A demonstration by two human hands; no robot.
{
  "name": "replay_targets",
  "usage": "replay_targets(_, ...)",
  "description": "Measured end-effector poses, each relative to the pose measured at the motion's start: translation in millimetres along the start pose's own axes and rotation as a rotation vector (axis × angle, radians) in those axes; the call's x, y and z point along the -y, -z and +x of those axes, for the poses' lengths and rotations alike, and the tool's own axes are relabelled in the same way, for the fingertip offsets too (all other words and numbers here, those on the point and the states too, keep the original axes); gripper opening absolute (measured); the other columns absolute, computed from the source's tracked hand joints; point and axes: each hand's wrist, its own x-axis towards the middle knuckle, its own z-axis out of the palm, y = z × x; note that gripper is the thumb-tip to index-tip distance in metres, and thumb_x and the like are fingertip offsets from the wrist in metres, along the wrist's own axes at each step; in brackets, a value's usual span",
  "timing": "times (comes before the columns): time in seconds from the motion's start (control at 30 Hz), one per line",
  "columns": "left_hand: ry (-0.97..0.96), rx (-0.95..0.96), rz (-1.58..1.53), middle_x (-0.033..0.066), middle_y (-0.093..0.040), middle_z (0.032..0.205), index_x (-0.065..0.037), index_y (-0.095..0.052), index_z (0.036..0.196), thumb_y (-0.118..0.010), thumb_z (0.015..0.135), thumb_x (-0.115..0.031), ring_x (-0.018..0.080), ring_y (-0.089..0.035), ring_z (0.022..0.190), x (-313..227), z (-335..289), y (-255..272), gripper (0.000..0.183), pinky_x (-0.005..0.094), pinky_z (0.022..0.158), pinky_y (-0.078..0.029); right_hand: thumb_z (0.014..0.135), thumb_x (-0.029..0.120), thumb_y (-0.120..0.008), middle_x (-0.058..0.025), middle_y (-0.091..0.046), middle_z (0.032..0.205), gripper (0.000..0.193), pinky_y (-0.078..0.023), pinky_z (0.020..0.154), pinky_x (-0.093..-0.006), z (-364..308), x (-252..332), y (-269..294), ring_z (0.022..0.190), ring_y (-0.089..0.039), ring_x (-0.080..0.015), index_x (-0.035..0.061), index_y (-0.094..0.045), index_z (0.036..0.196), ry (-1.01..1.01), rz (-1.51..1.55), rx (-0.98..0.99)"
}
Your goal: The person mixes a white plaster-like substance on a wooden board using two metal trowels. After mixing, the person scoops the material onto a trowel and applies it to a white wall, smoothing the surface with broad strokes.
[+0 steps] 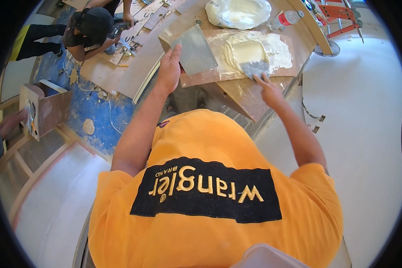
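My left hand (169,68) is closed on a wide, square-bladed grey metal scraper (195,50), tilted up above the near left part of a thin brown board (196,79). A bit of red shows under the blade by my palm. On the board lies a thick patch of cream-coloured putty (247,52), with pale powder (283,56) spread around its right side. In my right hand (270,93) is a putty knife (255,68). Its grey blade rests at the near edge of the putty, fingers gripping it from below; the handle is mostly hidden.
A white bag of pale powder (238,12) and a clear bottle (285,19) stand behind the board. Far left, a person (94,27) bends over a power drill (117,29) among scattered wood pieces. An orange ladder (339,13) stands far right; a wooden box (53,109) is at left.
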Motion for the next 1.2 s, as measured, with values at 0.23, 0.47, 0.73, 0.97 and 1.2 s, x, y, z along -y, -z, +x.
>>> replay_targets(0.23,-0.001,0.103,-0.066,0.0037,-0.073,0.108,-0.006,-0.066,0.122,-0.054,0.109,-0.044,0.0111,-0.071,0.091,4,4,-2,0.042,0.0292,0.076,-0.058,0.085,-0.004,-0.050,-0.0190,-0.048,0.157,0.073,-0.050,0.105,-0.0477,41,-11,62,0.127,-0.061,-0.0402,0.0241,-0.053,0.152,0.131,0.003,-0.098)
replay_targets(0.47,0.166,0.118,-0.242,0.0115,-0.069,0.126,-0.002,-0.060,0.133,-0.052,0.110,-0.041,0.0225,-0.068,0.114,11,8,-22,0.046,0.0400,0.097,-0.057,0.086,-0.004,-0.049,-0.0210,-0.055,0.149,0.071,-0.051,0.101,-0.0455,-20,-21,35,0.121,-0.063,-0.0386,0.0217,-0.053,0.151,0.070,0.018,0.008)
replay_targets(0.73,0.509,0.196,-0.437,0.0111,-0.065,0.134,-0.005,-0.056,0.139,-0.047,0.111,-0.035,0.0266,-0.067,0.118,21,13,-84,0.042,0.0498,0.103,-0.056,0.093,-0.008,-0.053,-0.0224,-0.058,0.147,0.066,-0.057,0.073,-0.0305,-100,75,79,0.083,-0.069,-0.0171,0.0129,-0.050,0.155,-0.108,0.972,-0.273)
replay_targets(0.97,0.507,0.312,-0.403,0.0106,-0.065,0.131,-0.004,-0.053,0.141,-0.045,0.112,-0.035,0.0250,-0.068,0.117,9,7,-140,0.043,0.0504,0.101,-0.057,0.087,-0.011,-0.056,-0.0221,-0.047,0.159,0.061,-0.053,0.100,-0.0346,-104,109,68,0.134,-0.060,-0.0342,0.0079,-0.060,0.145,0.336,0.761,-0.633)
replay_targets(1.2,0.451,0.297,-0.372,0.0109,-0.064,0.133,-0.003,-0.051,0.142,-0.043,0.113,-0.034,0.0236,-0.066,0.120,9,-14,-140,0.044,0.0430,0.106,-0.055,0.084,-0.010,-0.054,-0.0172,-0.047,0.160,0.066,-0.050,0.104,-0.0348,-101,79,61,0.136,-0.058,-0.0350,0.0117,-0.060,0.147,0.226,0.764,-0.504)
